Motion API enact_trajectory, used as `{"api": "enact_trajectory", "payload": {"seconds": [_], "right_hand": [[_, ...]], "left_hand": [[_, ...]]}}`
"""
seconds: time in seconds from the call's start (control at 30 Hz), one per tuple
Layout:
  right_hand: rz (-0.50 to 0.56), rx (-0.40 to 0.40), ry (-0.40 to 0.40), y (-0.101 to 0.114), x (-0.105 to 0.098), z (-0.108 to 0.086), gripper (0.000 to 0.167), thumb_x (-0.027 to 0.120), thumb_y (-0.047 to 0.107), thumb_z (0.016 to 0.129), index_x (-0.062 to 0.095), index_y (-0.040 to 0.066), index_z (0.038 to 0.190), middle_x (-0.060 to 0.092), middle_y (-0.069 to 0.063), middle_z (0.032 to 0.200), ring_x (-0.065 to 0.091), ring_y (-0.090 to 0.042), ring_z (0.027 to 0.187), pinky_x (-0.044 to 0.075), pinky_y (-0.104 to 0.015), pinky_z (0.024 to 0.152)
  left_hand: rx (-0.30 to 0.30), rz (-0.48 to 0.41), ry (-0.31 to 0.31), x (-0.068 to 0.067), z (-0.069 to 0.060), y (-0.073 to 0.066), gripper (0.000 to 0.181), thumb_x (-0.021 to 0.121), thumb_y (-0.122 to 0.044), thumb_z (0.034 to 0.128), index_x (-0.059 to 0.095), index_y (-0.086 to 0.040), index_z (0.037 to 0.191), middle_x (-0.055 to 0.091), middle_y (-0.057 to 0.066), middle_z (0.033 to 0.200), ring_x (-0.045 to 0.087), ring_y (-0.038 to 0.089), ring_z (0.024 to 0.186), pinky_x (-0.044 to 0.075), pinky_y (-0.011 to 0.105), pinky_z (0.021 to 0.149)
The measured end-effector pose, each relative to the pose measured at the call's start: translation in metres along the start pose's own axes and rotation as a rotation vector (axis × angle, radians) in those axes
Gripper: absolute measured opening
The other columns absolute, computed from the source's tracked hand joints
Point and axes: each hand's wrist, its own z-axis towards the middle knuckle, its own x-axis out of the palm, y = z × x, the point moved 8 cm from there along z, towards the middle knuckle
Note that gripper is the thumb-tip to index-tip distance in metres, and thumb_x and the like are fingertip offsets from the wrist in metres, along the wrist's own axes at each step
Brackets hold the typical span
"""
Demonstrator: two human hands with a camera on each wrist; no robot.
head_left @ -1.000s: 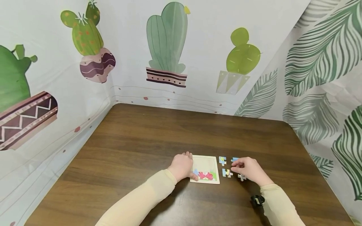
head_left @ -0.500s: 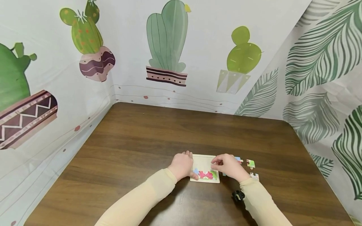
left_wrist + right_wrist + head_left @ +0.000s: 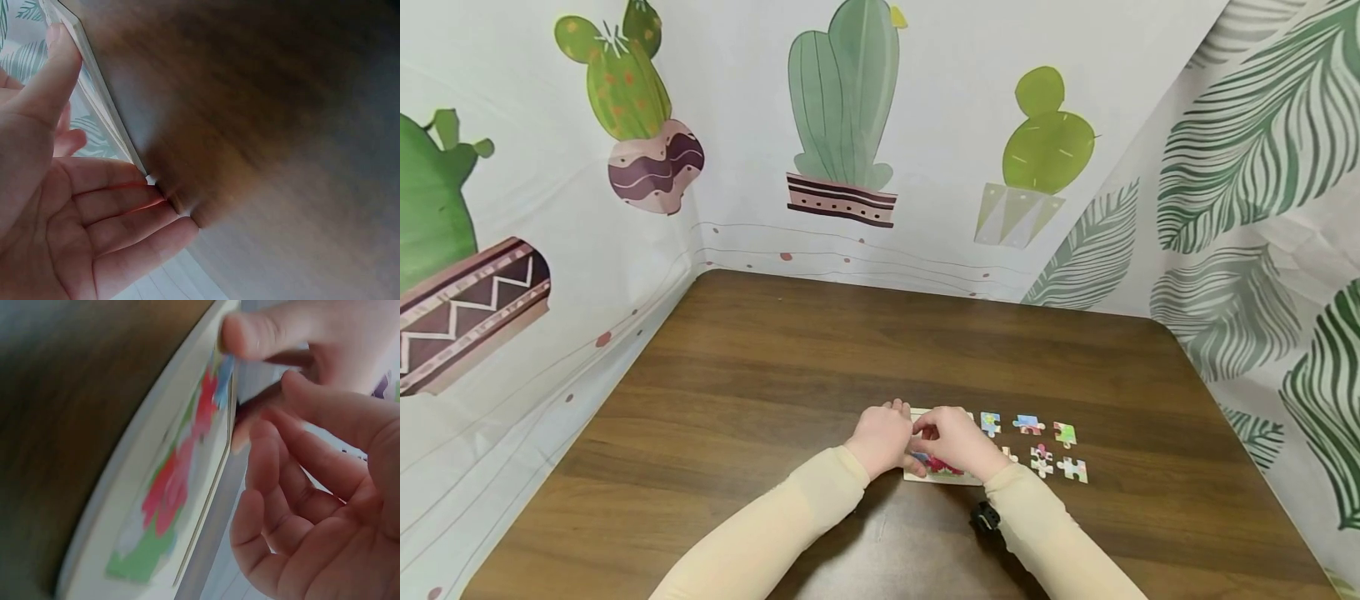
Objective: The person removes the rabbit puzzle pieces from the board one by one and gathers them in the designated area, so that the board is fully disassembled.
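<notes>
A shallow cream puzzle tray [image 3: 943,480] lies flat on the table, with pink, green and blue puzzle pieces [image 3: 169,487] fitted along its near side. At the tray's left side is my left hand [image 3: 880,437]; in the left wrist view its thumb rests on the rim [image 3: 101,94] and its straight fingers touch the outer edge. My right hand [image 3: 958,437] is over the tray, close to the left thumb. Its thumb and forefinger [image 3: 265,453] come together in a pinch, with what looks like a puzzle piece's thin dark edge at the tips, mostly hidden.
Several loose puzzle pieces [image 3: 1028,425] lie in two rows right of the tray, one partly behind my right hand. The brown wooden table [image 3: 820,342] meets a cactus-printed backdrop [image 3: 947,125] at the back. A dark wrist device [image 3: 986,517] sits below my right sleeve.
My right hand has moved left from the loose pieces to over the tray, uncovering most of those pieces. My left hand has stayed at the tray's left side.
</notes>
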Motion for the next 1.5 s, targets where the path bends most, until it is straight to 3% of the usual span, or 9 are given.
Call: {"api": "enact_trajectory", "payload": {"seconds": [0.33,0.67,0.77,0.93,1.27,1.5], "right_hand": [[-0.077,0.011,0.035,0.004,0.01,-0.002,0.008,0.072,0.002,0.075,0.071,0.003,0.083,0.054,0.005,0.057,0.045,-0.003,0.052,0.041,-0.02,0.054],[-0.278,-0.12,-0.021,0.017,0.014,-0.004,0.018,0.073,-0.002,0.069,0.059,0.009,0.066,0.051,0.001,0.065,0.045,-0.008,0.061,0.041,-0.023,0.056],[-0.263,-0.121,-0.016,0.015,0.015,-0.005,0.017,0.072,-0.003,0.07,0.058,0.008,0.07,0.05,0.001,0.067,0.043,-0.009,0.062,0.041,-0.023,0.056],[-0.204,-0.025,-0.041,0.008,0.01,-0.007,0.015,0.074,-0.001,0.07,0.067,0.001,0.083,0.051,-0.002,0.069,0.044,-0.01,0.062,0.041,-0.024,0.057],[-0.315,-0.08,-0.075,0.017,0.008,-0.012,0.009,0.075,-0.001,0.067,0.068,0.003,0.069,0.056,-0.003,0.068,0.054,-0.015,0.063,0.049,-0.029,0.061],[-0.289,-0.047,-0.066,0.016,0.009,-0.01,0.014,0.077,-0.002,0.067,0.064,0.003,0.071,0.055,-0.004,0.07,0.051,-0.014,0.063,0.047,-0.03,0.061]], "left_hand": [[0.006,0.031,0.008,0.0,0.001,-0.001,0.107,0.062,-0.079,0.0599,0.053,-0.001,0.133,0.059,0.01,0.131,0.058,0.018,0.116,0.054,0.028,0.074],[0.011,0.047,0.01,0.002,0.002,0.0,0.106,0.061,-0.078,0.0607,0.053,-0.002,0.134,0.058,0.009,0.131,0.057,0.018,0.117,0.054,0.028,0.076],[0.013,0.048,0.011,0.003,0.002,0.0,0.106,0.06,-0.079,0.0612,0.053,-0.002,0.134,0.058,0.009,0.132,0.057,0.018,0.118,0.053,0.027,0.076],[0.014,0.053,0.005,0.005,0.003,-0.001,0.108,0.059,-0.08,0.0607,0.053,-0.002,0.134,0.058,0.009,0.131,0.057,0.018,0.118,0.054,0.028,0.075],[0.01,0.053,-0.015,0.004,0.002,-0.002,0.109,0.06,-0.08,0.0593,0.053,0.0,0.133,0.06,0.009,0.129,0.058,0.018,0.115,0.053,0.028,0.075],[0.019,0.052,-0.011,0.003,0.001,-0.001,0.108,0.059,-0.08,0.0612,0.053,-0.001,0.134,0.058,0.01,0.131,0.057,0.019,0.117,0.053,0.028,0.078]]}}
